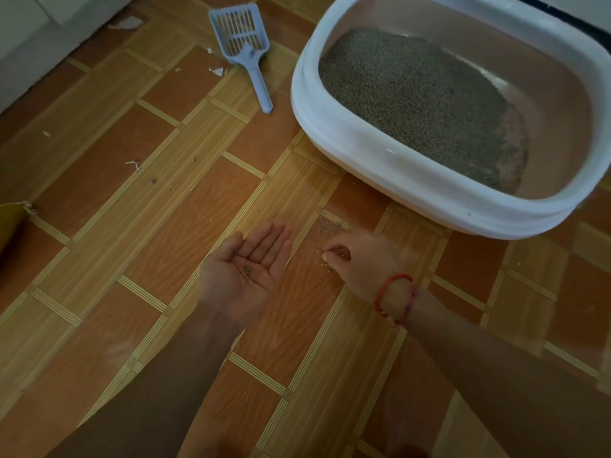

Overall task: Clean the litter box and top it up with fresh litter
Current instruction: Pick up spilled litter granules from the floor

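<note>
A white-rimmed litter box [330, 150] stands on the floor at the upper right, with grey litter [416, 100] heaped toward its left side. A blue slotted scoop [244, 41] lies on the floor to its left, handle toward me. Spilled litter grains [327, 226] are scattered on the floor just in front of the box. My left hand [244, 272] is held palm up and flat, with a few grains lying in the palm. My right hand [360, 259] reaches down to the floor beside the spill, its fingertips curled together in a pinch on the grains.
The floor is brown wood-pattern vinyl with pale stripes. White scraps [216, 71] and small bits of debris lie near the scoop and at the left. A white wall base [33, 44] runs along the upper left. A yellow object [10, 223] shows at the left edge.
</note>
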`<state>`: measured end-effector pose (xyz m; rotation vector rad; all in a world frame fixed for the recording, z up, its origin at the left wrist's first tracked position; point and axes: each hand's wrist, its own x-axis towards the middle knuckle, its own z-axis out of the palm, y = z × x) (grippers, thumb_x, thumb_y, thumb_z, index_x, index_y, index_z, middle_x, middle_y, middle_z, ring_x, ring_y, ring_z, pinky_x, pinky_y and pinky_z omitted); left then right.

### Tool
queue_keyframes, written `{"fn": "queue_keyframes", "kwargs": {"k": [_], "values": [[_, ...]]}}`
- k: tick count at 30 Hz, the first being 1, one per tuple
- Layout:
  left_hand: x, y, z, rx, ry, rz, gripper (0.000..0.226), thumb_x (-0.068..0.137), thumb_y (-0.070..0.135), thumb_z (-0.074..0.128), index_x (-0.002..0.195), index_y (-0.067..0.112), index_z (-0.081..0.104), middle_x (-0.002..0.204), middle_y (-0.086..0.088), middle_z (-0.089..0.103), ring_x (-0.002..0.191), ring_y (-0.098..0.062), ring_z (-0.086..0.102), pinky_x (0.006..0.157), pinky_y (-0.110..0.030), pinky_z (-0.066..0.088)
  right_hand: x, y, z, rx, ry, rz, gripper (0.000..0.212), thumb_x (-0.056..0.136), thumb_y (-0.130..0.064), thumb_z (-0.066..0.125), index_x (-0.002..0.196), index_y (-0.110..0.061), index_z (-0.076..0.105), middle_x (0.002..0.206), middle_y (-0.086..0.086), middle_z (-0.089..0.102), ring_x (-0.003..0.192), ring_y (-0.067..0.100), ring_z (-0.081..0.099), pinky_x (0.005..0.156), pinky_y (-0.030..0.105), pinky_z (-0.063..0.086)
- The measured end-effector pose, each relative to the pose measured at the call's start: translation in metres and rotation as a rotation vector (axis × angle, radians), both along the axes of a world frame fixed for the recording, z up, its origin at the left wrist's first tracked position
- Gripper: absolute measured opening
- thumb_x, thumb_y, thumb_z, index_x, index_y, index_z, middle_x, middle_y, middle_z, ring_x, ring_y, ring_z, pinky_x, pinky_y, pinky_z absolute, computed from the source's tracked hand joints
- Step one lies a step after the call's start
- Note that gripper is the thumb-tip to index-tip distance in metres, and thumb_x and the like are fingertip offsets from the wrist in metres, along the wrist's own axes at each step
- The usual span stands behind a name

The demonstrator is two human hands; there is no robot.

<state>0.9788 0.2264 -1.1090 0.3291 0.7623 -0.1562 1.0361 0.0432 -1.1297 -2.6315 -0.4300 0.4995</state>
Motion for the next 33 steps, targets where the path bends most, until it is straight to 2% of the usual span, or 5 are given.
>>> {"fn": "queue_keyframes", "kwargs": {"k": [11,16,20,23,33], "values": [[-0.004,0.002,-0.003,-0.013,0.007,0.002,0.054,0.104,0.024,0.036,0.088,-0.008,0.077,0.114,-0.022,0.072,0.107,-0.035,0.071,0.093,-0.048,0.055,-0.002,0.005,-0.009,-0.034,-0.054,0.069,0.014,0.095,-0.031,0.054,0.091,-0.026,0.067,0.09,-0.014,0.063,0.083,0.007,0.059,0.071,0.027,0.051],[-0.004,0.0,-0.007,-0.033,0.014,-0.002,0.054,0.104,0.025,0.036,0.091,-0.009,0.076,0.114,-0.024,0.072,0.106,-0.036,0.071,0.089,-0.048,0.058,-0.01,0.024,0.021,0.112,-0.123,0.081,0.011,0.095,-0.034,0.054,0.094,-0.027,0.062,0.083,-0.016,0.053,0.075,0.004,0.051,0.065,0.019,0.038],[-0.002,-0.002,-0.008,-0.04,-0.024,-0.075,0.061,0.105,0.029,0.03,0.09,-0.007,0.076,0.093,-0.019,0.075,0.086,-0.027,0.075,0.075,-0.036,0.063,-0.023,0.052,0.044,0.261,-0.113,0.179,0.015,0.095,-0.033,0.048,0.096,-0.024,0.06,0.095,-0.012,0.059,0.082,0.014,0.06,0.072,0.035,0.051],[0.002,-0.004,-0.004,-0.063,-0.038,-0.127,0.061,0.105,0.033,0.029,0.097,-0.005,0.076,0.105,-0.019,0.074,0.096,-0.028,0.074,0.079,-0.039,0.062,-0.031,0.063,0.043,0.246,-0.124,0.259,0.029,0.094,-0.039,0.037,0.098,-0.022,0.061,0.096,-0.003,0.061,0.077,0.021,0.062,0.066,0.044,0.053],[0.005,0.008,-0.004,-0.032,0.01,0.025,0.054,0.103,0.024,0.038,0.083,-0.007,0.077,0.106,-0.022,0.074,0.102,-0.033,0.073,0.084,-0.043,0.061,0.019,0.018,0.029,0.132,-0.215,0.209,0.015,0.094,-0.03,0.057,0.097,-0.025,0.071,0.086,-0.012,0.061,0.077,0.008,0.057,0.07,0.033,0.055]]}}
